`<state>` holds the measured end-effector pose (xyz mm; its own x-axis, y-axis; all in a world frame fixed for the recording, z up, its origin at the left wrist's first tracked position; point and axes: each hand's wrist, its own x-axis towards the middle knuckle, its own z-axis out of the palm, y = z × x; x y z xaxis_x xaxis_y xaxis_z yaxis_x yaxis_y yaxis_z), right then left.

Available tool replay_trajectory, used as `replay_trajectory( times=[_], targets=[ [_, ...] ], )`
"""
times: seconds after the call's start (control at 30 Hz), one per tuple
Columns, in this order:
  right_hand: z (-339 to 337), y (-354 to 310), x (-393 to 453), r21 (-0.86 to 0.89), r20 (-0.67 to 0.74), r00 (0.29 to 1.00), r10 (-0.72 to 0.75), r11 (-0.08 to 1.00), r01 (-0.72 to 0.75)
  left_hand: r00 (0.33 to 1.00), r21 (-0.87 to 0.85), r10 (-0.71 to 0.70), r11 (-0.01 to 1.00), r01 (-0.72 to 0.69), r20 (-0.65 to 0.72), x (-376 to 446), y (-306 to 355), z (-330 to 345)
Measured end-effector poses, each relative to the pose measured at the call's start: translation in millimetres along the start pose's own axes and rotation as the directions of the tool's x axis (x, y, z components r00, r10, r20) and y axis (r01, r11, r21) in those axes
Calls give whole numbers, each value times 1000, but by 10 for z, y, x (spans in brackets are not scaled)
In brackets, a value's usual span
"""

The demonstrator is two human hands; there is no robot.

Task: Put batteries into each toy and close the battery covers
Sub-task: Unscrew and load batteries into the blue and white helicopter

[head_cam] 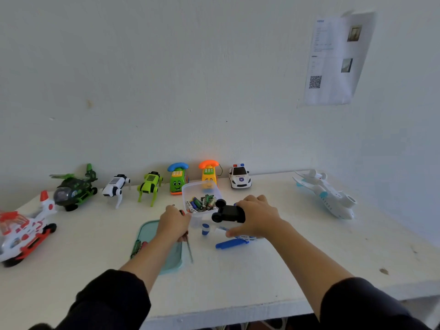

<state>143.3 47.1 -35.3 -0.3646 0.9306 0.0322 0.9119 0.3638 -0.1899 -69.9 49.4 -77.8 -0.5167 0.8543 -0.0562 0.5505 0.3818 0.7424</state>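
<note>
Right hand (258, 216) hides upturned toy (229, 214) body.

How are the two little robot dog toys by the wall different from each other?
The left robot dog is white with black joints; the right robot dog is lime green with black joints. The white one sits nearer the green helicopter, the green one nearer the green phone toy. Both stand upright on four legs on the table, side by side, with a striped panel on the back.

Two bare forearms, black sleeves pushed up near the elbows, left sleeve (112, 303) bunched in soft folds, right sleeve (364, 306) smooth and dark, hands bare, no rings or watch showing
</note>
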Motion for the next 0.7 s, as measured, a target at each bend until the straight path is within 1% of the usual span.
replay_trajectory(
  times=[0.07,0.13,0.2,0.27,0.33,0.4,0.43,0.47,0.5,0.53,0.57,0.6,0.63,0.67,0.7],
  targets=[
    [-4,38,-6,-65,25,1000,-5,998,7,999,26,-30,999,29,36,-38,4,120],
    [5,110,-10,-56,-1,1000,13,998,-13,996,108,-49,993,41,68,-67,-19,204],
    [17,211,-24,54,-39,998,54,997,-52,996,184,-50,982,35,76,-70,-46,260],
    [34,326,-54,184,-48,994,100,979,-90,998,241,-35,970,21,55,-77,-40,275],
    [51,448,-67,264,-65,989,136,958,-114,999,345,12,938,-29,50,-73,-7,265],
    [29,537,-64,333,-118,976,180,934,-132,995,452,56,888,-89,85,-68,47,219],
    [-7,568,-60,426,-152,962,228,893,-144,992,478,71,871,-115,109,-68,76,182],
    [-64,580,-61,569,-160,943,291,808,-152,988,481,74,867,-130,133,-64,117,142],
    [-125,582,-62,728,-142,928,345,671,-139,985,464,68,875,-136,160,-56,159,103],
    [-182,579,-54,857,-107,919,380,504,-109,979,440,63,886,-145,194,-73,212,54],
    [-232,572,-39,936,-59,914,402,341,-90,971,404,67,901,-157,229,-100,271,10],
    [-272,534,-14,976,6,911,412,197,-96,964,349,78,922,-167,255,-128,309,-35],
    [-288,494,28,991,74,905,420,69,-113,954,254,92,953,-167,284,-150,341,-62],
    [-289,446,73,990,137,895,425,-33,-136,938,103,105,984,-147,331,-164,370,-76],
    [-267,388,134,983,182,887,424,-97,-156,913,-83,136,990,-113,384,-199,407,-101]
  ],
)
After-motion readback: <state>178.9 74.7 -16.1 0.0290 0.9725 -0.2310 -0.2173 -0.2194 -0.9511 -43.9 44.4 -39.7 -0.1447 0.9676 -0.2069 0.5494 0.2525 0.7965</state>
